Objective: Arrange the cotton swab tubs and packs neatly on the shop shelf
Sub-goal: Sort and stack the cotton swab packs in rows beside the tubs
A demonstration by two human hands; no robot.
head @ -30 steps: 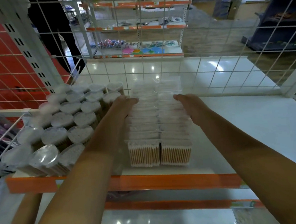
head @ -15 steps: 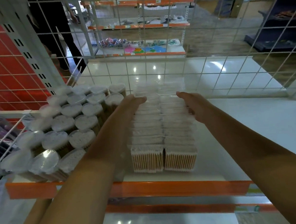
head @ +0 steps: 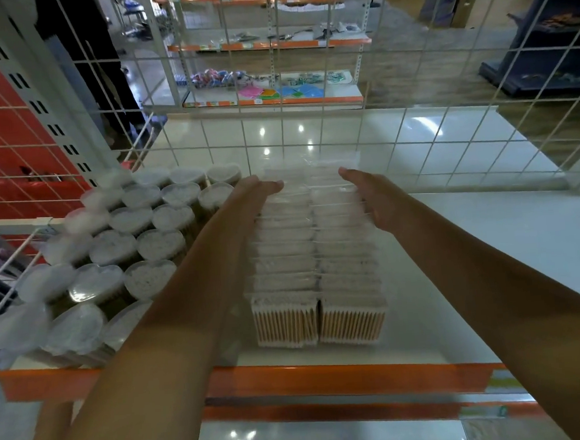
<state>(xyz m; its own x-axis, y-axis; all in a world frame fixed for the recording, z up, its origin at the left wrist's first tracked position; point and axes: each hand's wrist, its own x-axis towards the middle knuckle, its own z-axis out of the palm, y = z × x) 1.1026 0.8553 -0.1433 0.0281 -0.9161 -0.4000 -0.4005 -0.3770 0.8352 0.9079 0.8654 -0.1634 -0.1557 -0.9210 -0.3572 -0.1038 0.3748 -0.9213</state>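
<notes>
fingers of the left hand [head: 246, 202] and right hand [head: 371, 197] lie straight and together, flat against either side of the packs [head: 313, 252], clamping nothing. the packs sit in two touching rows mid-shelf [head: 489, 247], running back toward the wire grid [head: 310, 139], with the tubs [head: 135, 237] just beside them on the left.

squeezing too hard at the far end could probably buckle the rows, since the packs are thin, slick clear film that would slide on one another. the left forearm passes close by the tubs, and a nudge might tip one.

the packs are flat blocks of pale wooden sticks. the tubs are clear plastic with heart-shaped lids over white swab tips. the shelf is smooth white with an orange lip.
</notes>
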